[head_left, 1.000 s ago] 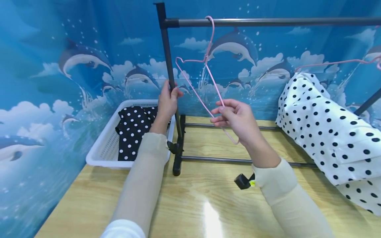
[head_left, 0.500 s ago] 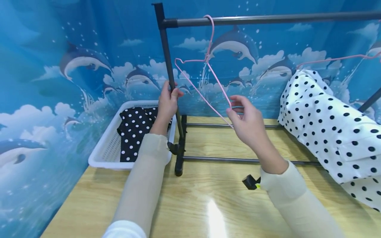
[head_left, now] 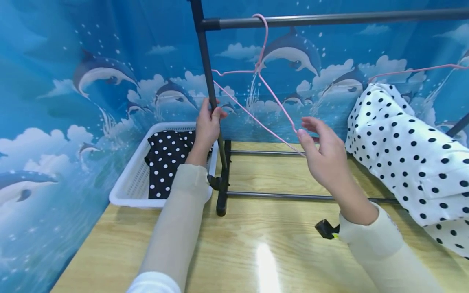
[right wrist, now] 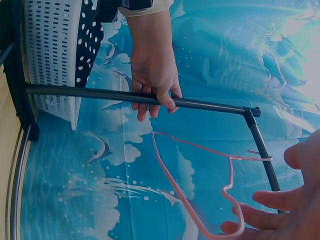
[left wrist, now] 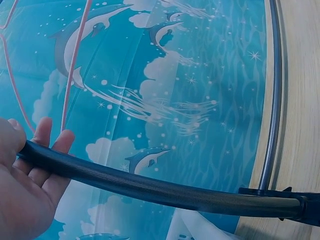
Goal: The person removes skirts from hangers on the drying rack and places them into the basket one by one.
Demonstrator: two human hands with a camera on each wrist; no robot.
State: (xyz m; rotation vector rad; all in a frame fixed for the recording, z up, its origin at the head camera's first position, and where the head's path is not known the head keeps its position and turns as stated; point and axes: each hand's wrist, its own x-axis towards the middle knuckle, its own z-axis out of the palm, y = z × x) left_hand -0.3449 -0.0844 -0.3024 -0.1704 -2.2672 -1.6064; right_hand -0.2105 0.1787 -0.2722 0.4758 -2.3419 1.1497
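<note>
A pink wire hanger hangs by its hook from the top bar of a black garment rack. My left hand grips the rack's left upright post, thumb on the near side and fingers behind, as the left wrist view also shows in the post. My right hand is at the hanger's right corner. In the right wrist view its fingers are spread and touch or nearly touch the hanger, while the thumb stands apart.
At left, a white plastic basket holds a black cloth with white dots. A white garment with black dots hangs at right on another pink hanger. Lower rack bars run above the wooden table.
My right hand has slid right along the hanger to its corner and its fingers have loosened. The hanger's right end has swung outward. My left hand stays on the post.
</note>
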